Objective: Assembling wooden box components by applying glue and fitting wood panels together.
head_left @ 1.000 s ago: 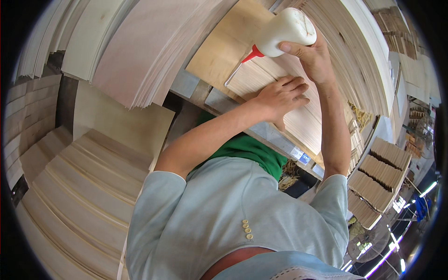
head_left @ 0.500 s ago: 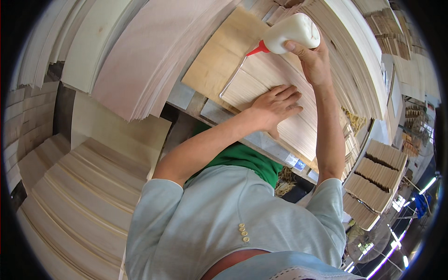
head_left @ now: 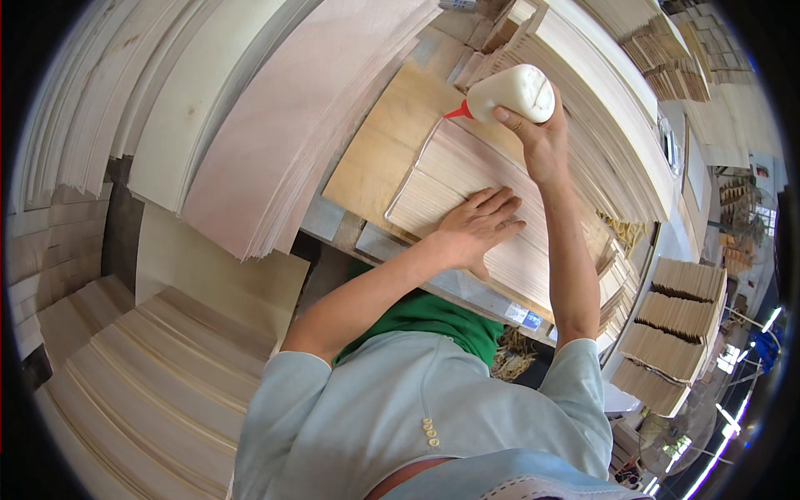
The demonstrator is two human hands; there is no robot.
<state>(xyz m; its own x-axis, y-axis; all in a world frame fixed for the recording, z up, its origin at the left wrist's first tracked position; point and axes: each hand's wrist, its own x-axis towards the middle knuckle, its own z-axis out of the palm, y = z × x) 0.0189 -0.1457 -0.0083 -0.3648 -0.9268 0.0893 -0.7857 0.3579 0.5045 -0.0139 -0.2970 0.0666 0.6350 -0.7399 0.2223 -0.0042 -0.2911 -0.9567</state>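
Observation:
A white glue bottle (head_left: 510, 90) with a red nozzle is gripped in my right hand (head_left: 542, 137), tipped so the nozzle points left and down. Its tip is at the far left corner of a batch of thin wooden strips (head_left: 442, 179) laid side by side. Along their left ends runs a line of white glue (head_left: 414, 167). My left hand (head_left: 483, 227) lies flat on the strips with its fingers spread. Beneath the strips is a tan wooden board (head_left: 367, 158), which sticks out to the left.
Tall stacks of pale veneer sheets (head_left: 283, 117) stand to the left. Beyond the board on the right lies a long pile of wooden strips (head_left: 600, 108). Several strip bundles (head_left: 675, 333) sit at the far right. A wide stack of panels (head_left: 150, 375) is at the lower left.
The bottle has moved down and slightly left in the picture, its nozzle now at the strips' far corner. The view has shifted a little; my left hand stays on the strips.

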